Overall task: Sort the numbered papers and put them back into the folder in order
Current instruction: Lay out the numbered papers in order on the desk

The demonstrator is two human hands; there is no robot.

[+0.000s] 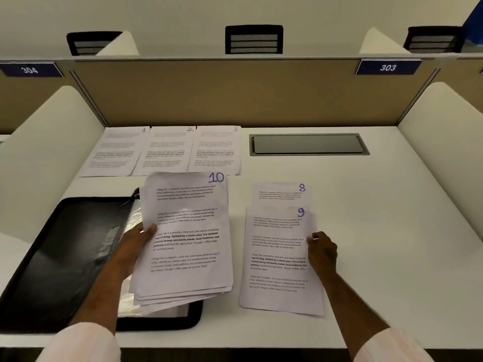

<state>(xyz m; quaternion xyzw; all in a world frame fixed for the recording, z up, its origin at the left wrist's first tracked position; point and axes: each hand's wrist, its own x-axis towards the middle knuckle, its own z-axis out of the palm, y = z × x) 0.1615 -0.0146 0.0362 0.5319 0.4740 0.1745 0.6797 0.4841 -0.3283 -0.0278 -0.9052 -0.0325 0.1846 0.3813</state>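
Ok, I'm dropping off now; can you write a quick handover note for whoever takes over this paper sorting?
Left hand grips a stack of papers, sheet 10 on top, over the open folder.
Right hand touches the right edge of sheet 9; pinching or not, I cannot tell.
On the desk, sheet 9 overlaps sheet 8; sheet 1, sheet 2 and sheet 3 lie in a row at the back.
Done: five sheets laid out. Left: sort the held stack, gather all in order, refile in the folder.
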